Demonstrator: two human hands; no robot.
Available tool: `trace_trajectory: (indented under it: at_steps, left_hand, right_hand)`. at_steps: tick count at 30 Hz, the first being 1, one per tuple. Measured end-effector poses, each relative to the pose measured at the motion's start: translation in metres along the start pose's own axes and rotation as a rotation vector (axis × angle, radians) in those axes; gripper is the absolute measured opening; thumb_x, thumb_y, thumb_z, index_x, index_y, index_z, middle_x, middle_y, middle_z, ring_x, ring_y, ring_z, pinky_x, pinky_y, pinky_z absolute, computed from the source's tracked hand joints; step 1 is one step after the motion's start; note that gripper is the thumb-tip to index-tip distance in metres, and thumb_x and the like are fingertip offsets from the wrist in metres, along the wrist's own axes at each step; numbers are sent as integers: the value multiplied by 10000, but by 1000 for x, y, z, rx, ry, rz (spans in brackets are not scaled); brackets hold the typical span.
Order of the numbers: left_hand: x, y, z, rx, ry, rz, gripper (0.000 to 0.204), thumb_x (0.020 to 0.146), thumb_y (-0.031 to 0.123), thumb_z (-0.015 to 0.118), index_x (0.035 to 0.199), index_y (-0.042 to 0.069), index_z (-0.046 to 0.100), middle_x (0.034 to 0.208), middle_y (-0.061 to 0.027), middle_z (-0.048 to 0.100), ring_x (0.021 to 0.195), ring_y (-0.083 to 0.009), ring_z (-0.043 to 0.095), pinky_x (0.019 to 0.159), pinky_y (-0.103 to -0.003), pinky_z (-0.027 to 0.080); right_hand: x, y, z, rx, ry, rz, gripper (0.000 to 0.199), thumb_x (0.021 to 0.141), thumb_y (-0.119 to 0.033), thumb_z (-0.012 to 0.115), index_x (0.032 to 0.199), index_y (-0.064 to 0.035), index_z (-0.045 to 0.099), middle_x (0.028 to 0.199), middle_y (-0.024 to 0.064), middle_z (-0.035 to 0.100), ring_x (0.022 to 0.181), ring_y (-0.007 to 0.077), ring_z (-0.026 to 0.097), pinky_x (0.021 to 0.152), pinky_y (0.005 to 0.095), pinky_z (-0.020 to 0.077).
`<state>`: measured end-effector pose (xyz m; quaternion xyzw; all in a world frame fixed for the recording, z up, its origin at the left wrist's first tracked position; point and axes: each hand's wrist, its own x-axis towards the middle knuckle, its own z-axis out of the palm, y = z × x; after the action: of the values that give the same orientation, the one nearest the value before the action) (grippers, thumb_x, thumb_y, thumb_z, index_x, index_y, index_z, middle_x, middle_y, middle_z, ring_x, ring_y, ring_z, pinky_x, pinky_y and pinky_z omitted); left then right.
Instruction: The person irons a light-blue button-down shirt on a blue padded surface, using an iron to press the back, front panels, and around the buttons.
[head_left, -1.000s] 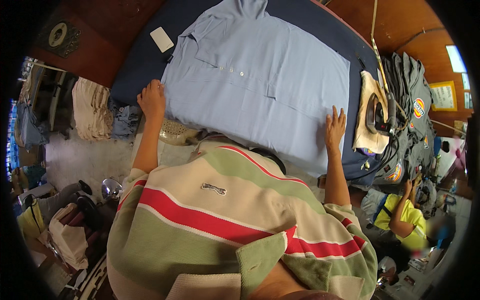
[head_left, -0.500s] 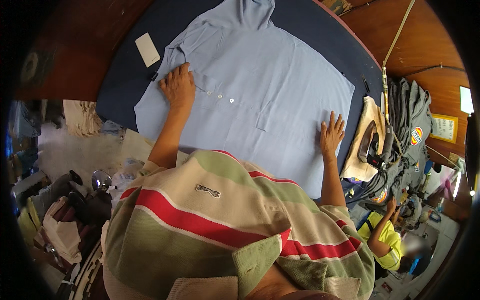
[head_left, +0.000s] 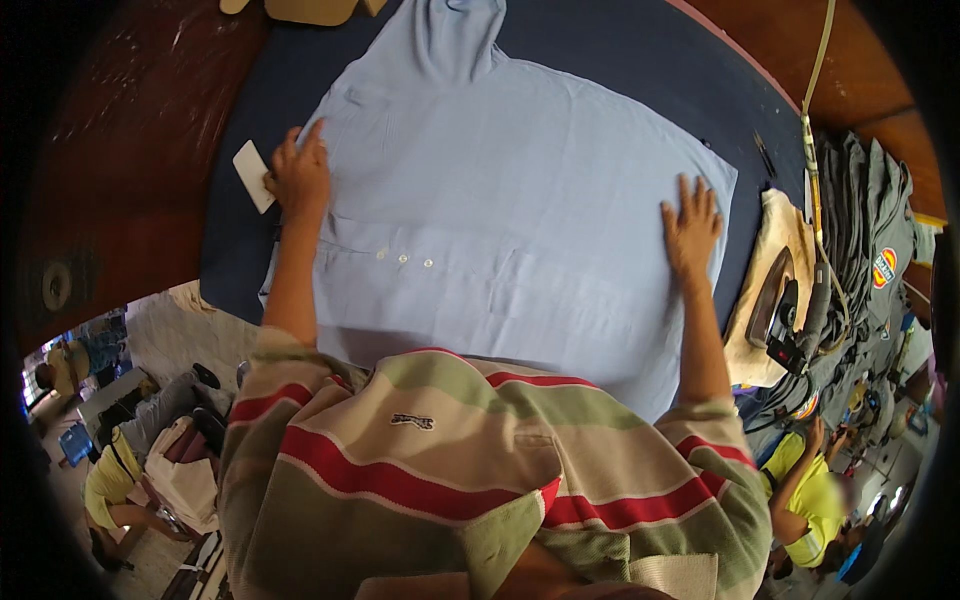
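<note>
A light blue buttoned garment (head_left: 520,150) lies spread over a dark blue covered table (head_left: 620,40) in front of me. Its placket with several white buttons runs across the nearer part, and the gathered end points away. At the garment's left edge rests my left hand (head_left: 301,182), fingers apart, close beside a white phone-like slab (head_left: 248,172). On the right side, my right hand (head_left: 692,232) presses flat on the fabric with its fingers spread. Some creases show near the left hand and around the placket.
To the right, an iron (head_left: 768,300) sits on a beige cloth (head_left: 742,345), with a hanging hose (head_left: 815,190) beside it. Dark grey garments (head_left: 850,210) are stacked beyond. People in yellow tops work at lower right (head_left: 822,500) and lower left (head_left: 112,478). Cardboard (head_left: 310,8) lies at the far left.
My left hand has moved outward from near the buttons to the garment's left edge. The right hand has shifted slightly farther away and right. The garment's far left part looks flatter.
</note>
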<state>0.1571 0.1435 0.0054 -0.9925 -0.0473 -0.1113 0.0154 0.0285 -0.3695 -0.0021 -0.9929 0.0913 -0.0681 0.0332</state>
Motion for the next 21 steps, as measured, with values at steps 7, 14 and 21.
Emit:
trace_trajectory:
  at_steps: [7, 14, 21]
  left_hand:
    - [36, 12, -9, 118, -72, -31, 374, 895, 237, 501, 1263, 305, 495, 1297, -14, 463, 1199, -222, 428, 935, -567, 284]
    - [80, 180, -16, -404, 144, 826, 372, 842, 254, 565, 1202, 166, 532, 1202, -17, 549, 1158, -178, 473, 977, -480, 276]
    - [129, 216, -15, -331, -518, 852, 280, 802, 330, 611, 1002, 134, 624, 957, -35, 618, 998, -202, 536, 935, -442, 299]
  right_hand:
    - [35, 38, 0, 7, 0, 178, 509, 899, -459, 432, 1345, -216, 405, 1441, 132, 290, 1333, 310, 252, 1021, 584, 177]
    - [112, -8, -2, 348, 258, -67, 327, 851, -266, 575, 1149, -134, 595, 1248, 153, 512, 1156, 327, 457, 966, 409, 364]
    - [113, 103, 3, 247, 207, 38, 334, 811, -356, 603, 1073, -152, 637, 1150, 82, 564, 1051, 302, 499, 904, 377, 397]
